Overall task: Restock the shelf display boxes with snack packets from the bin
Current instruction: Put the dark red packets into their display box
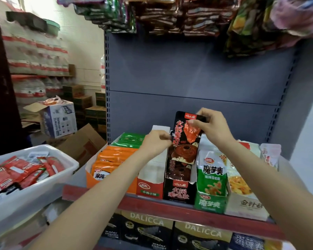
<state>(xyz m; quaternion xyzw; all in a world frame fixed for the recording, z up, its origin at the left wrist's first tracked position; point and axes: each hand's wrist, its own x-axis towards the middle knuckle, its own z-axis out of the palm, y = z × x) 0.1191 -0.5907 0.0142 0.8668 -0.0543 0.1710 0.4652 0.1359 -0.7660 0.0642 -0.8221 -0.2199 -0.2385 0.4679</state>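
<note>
Black snack packets (183, 141): your right hand (210, 127) and left hand (156, 143) pinch them upright above the black display box (179, 193); next, lower them inside.

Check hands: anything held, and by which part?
Black snack packet: right hand pinches its top edge, left hand pinches its left edge, above the black display box.

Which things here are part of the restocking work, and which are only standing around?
Part of the job:
- black packet, held by right hand and left hand
- black display box
- white bin with red packets
- red and white display box

Only standing around:
- hanging snack bags
- water bottle packs
- DALICCA boxes
</note>
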